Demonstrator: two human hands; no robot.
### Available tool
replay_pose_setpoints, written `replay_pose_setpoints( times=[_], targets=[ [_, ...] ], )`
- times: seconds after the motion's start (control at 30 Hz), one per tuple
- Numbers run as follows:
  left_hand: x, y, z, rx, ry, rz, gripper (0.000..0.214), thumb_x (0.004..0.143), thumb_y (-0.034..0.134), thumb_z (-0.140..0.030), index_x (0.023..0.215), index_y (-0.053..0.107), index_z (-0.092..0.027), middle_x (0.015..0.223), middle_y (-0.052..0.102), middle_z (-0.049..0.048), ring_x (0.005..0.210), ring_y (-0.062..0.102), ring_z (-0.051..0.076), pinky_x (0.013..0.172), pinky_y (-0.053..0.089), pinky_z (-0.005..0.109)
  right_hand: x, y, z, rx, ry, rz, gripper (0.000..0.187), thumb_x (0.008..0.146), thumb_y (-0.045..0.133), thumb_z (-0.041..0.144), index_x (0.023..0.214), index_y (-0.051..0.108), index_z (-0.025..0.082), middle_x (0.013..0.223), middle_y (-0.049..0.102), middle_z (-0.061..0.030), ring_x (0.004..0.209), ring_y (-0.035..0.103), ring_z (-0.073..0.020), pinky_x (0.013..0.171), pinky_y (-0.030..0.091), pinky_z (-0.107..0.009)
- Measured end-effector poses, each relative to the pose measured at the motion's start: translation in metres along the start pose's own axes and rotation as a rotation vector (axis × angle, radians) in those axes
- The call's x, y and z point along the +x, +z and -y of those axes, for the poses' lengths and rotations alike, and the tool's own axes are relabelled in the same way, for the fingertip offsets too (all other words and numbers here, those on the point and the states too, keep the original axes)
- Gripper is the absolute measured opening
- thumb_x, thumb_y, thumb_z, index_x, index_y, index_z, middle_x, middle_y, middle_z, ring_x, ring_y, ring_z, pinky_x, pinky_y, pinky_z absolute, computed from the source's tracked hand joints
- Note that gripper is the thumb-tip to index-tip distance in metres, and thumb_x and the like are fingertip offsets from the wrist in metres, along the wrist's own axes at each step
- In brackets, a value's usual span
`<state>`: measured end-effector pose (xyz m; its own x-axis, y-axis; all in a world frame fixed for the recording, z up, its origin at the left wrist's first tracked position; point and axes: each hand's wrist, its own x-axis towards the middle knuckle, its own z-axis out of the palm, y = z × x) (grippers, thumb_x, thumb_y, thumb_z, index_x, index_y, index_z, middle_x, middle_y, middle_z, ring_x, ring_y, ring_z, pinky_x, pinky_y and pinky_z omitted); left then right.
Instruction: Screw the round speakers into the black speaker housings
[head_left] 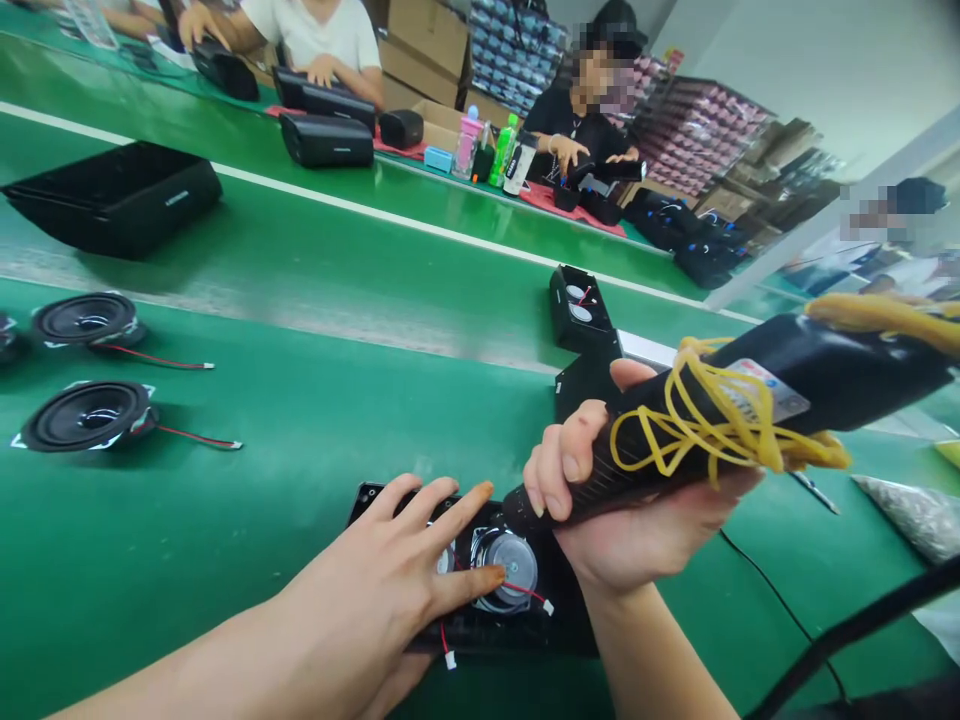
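My right hand [637, 520] is wrapped round a black electric screwdriver [592, 485] with yellow bands tied about its body. The tool slants down to the left, its nose over the far edge of a speaker driver [512, 565]. That round driver sits in a black speaker panel [566, 610] on the bench; the bit's tip is not clear to see. Across the panel lies my left hand [405, 560], fingers spread over its face and thumb by the near edge, holding it. A second driver is mostly covered by that hand. Red-and-black leads with white plugs [450, 660] trail from the drivers.
Loose speaker drivers [86, 415] lie at left, near a black speaker box [120, 200]. Beyond my hands stands another panel with two drivers [579, 308]. A bag of small parts [907, 515] and a black cable [862, 630] are at right. Co-workers sit across the green bench [337, 400].
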<state>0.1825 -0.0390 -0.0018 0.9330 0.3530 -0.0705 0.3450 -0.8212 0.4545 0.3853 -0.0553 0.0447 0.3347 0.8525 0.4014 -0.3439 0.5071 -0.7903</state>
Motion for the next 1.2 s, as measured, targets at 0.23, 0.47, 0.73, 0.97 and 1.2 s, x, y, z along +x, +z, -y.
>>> replay_pose_setpoints(
  times=[0.23, 0.47, 0.73, 0.97, 1.2],
  targets=[
    [-0.002, 0.007, 0.003, 0.045, 0.039, -0.074, 0.077, 0.084, 0.08, -0.047, 0.154, 0.048, -0.052, 0.177, 0.03, 0.0086, 0.152, 0.041, 0.048, 0.116, 0.032, 0.08, 0.0, 0.001, -0.003, -0.022, 0.025, 0.007, 0.056, 0.092, 0.067, 0.081, 0.12, 0.075, 0.033, 0.066, 0.06, 0.0063, 0.036, 0.046, -0.0118, 0.034, 0.043, -0.023],
    [-0.002, 0.006, 0.001, 0.053, 0.031, -0.083, 0.078, 0.083, 0.082, -0.045, 0.153, 0.049, -0.052, 0.168, 0.043, 0.0084, 0.151, 0.041, 0.043, 0.118, 0.031, 0.075, -0.001, 0.001, -0.006, -0.034, 0.054, -0.017, 0.057, 0.091, 0.068, 0.081, 0.12, 0.071, 0.032, 0.066, 0.059, 0.0065, 0.036, 0.045, -0.0121, 0.034, 0.042, -0.023],
    [-0.002, 0.007, 0.002, 0.045, 0.031, -0.082, 0.079, 0.081, 0.083, -0.046, 0.152, 0.048, -0.053, 0.174, 0.034, 0.0062, 0.152, 0.038, 0.043, 0.119, 0.029, 0.074, -0.002, 0.002, -0.008, -0.001, 0.078, 0.018, 0.066, 0.087, 0.069, 0.087, 0.12, 0.073, 0.031, 0.067, 0.061, 0.0051, 0.037, 0.047, -0.0122, 0.034, 0.042, -0.022],
    [-0.002, 0.003, 0.002, 0.041, 0.033, -0.06, 0.079, 0.081, 0.081, -0.046, 0.153, 0.048, -0.053, 0.172, 0.036, 0.0063, 0.147, 0.043, 0.045, 0.115, 0.033, 0.075, -0.009, 0.003, -0.011, 0.007, 0.066, 0.065, 0.058, 0.085, 0.074, 0.083, 0.115, 0.079, 0.034, 0.067, 0.061, 0.0042, 0.036, 0.043, -0.0106, 0.033, 0.043, -0.022],
    [0.0, -0.015, -0.002, -0.02, -0.013, 0.074, 0.081, 0.086, 0.078, -0.043, 0.159, 0.043, -0.055, 0.173, 0.039, 0.006, 0.155, 0.039, 0.048, 0.12, 0.027, 0.082, -0.012, 0.002, -0.011, 0.063, 0.141, 0.199, 0.06, 0.085, 0.071, 0.087, 0.114, 0.079, 0.035, 0.065, 0.056, 0.0035, 0.04, 0.043, -0.0107, 0.035, 0.04, -0.02]
  ],
)
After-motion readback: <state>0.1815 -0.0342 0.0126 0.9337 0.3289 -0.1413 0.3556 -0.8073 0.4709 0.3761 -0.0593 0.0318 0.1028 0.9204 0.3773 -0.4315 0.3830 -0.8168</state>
